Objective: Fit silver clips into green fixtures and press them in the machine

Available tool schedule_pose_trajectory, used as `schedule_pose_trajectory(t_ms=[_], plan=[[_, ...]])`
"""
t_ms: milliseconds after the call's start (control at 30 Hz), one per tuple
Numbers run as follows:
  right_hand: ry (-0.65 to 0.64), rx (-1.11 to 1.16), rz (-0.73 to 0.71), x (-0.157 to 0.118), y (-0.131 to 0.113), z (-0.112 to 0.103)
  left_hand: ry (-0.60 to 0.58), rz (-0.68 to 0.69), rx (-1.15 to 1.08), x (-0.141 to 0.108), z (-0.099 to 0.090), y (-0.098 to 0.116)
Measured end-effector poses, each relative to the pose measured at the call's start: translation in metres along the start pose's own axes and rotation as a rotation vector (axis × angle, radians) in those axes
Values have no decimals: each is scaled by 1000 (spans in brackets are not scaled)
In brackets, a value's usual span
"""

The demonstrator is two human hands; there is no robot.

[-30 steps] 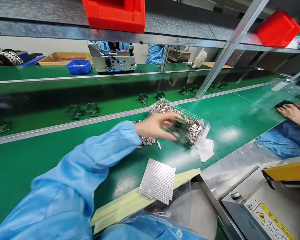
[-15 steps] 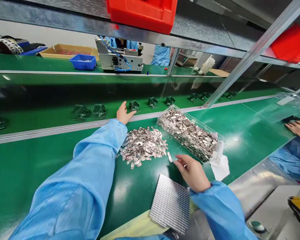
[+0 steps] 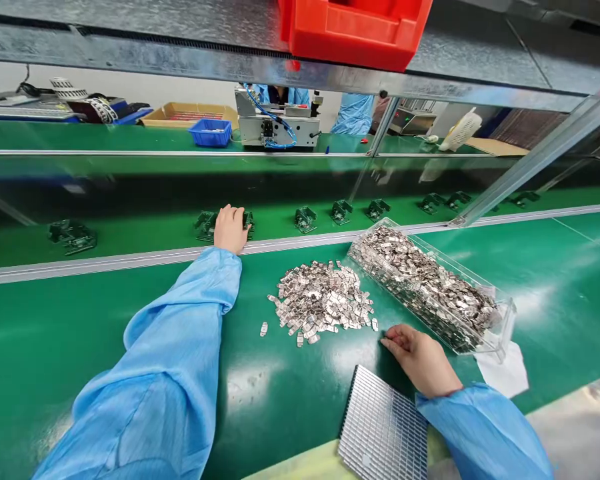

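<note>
My left hand [image 3: 231, 230] reaches onto the green strip behind the metal rail, its fingers over a cluster of dark green parts [image 3: 206, 225]; what the fingertips hold, if anything, is hidden. Low over the green bench, my right hand [image 3: 415, 353] has its thumb and fingers pinched together, and nothing can be made out between them. Left of it lies a heap of small silvery metal pieces [image 3: 320, 297]. A clear box [image 3: 425, 287] full of similar pieces stands behind my right hand. Nearest the front edge is a ridged metal block [image 3: 385, 427].
More green parts [image 3: 341, 211] stand along the strip. A red bin [image 3: 355, 33] sits on the overhead shelf, and a slanted metal post [image 3: 530, 160] rises at the right. White paper [image 3: 505, 370] lies by the box. Beyond, a person in blue sits behind a machine [image 3: 279, 127].
The view has turned left, shifting the scene rightward. My left hand has moved left along the strip to the cluster of green parts. The fingers of my right hand have drawn closer together.
</note>
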State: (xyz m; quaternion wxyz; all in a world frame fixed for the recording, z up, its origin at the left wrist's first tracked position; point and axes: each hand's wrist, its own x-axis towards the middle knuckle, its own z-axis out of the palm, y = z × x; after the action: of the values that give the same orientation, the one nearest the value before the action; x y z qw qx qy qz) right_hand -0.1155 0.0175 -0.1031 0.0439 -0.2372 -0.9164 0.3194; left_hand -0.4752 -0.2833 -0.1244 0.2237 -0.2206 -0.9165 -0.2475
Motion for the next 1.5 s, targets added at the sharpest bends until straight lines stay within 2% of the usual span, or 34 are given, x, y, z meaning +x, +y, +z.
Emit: schedule_pose_trajectory(t_ms=[67, 133, 267, 367, 467, 533, 633, 733, 833, 933, 1033, 1100, 1167, 1233, 1333, 1433, 1500], plan=[[61, 149, 19, -15, 0, -7, 15, 3, -20, -6, -3, 5], [109, 308, 36, -36, -4, -16, 71, 44, -50, -22, -12, 12], [125, 457, 6, -83, -17, -29, 206, 248, -102, -84, -40, 25], [82, 475, -48, -109, -26, -27, 164, 334, -67, -141, -64, 36], [27, 528, -71, -124, -30, -16, 79, 318, -6, -187, -89, 50], [-11, 548, -73, -130, -32, -10, 27, 284, 15, -207, -106, 59], [-8, 578, -53, -138, -34, -4, -120, 193, -50, -225, -128, 63], [46, 611, -32, -147, -36, -2, -350, 61, -199, -231, -139, 51], [29, 649, -27, -155, -37, 4, -499, 6, -324, -226, -136, 36], [-2, 704, -41, -161, -39, 17, -518, 3, -328, -220, -130, 37], [67, 776, -65, -165, -41, 30, -382, 128, -346, -222, -126, 65], [167, 820, -63, -169, -43, 37, -272, 236, -445, -229, -124, 95], [252, 855, -49, -173, -45, 40, -238, 283, -612, -240, -119, 131], [308, 887, -33, -178, -48, 41, -301, 254, -814, -250, -113, 169], [387, 902, -7, -184, -49, 42, -521, 91, -1080, -265, -103, 215], [451, 907, 21, -188, -47, 44, -731, -73, -1208, -277, -97, 242], [469, 904, 31, -190, -45, 47, -801, -117, -1235, -283, -95, 248]])
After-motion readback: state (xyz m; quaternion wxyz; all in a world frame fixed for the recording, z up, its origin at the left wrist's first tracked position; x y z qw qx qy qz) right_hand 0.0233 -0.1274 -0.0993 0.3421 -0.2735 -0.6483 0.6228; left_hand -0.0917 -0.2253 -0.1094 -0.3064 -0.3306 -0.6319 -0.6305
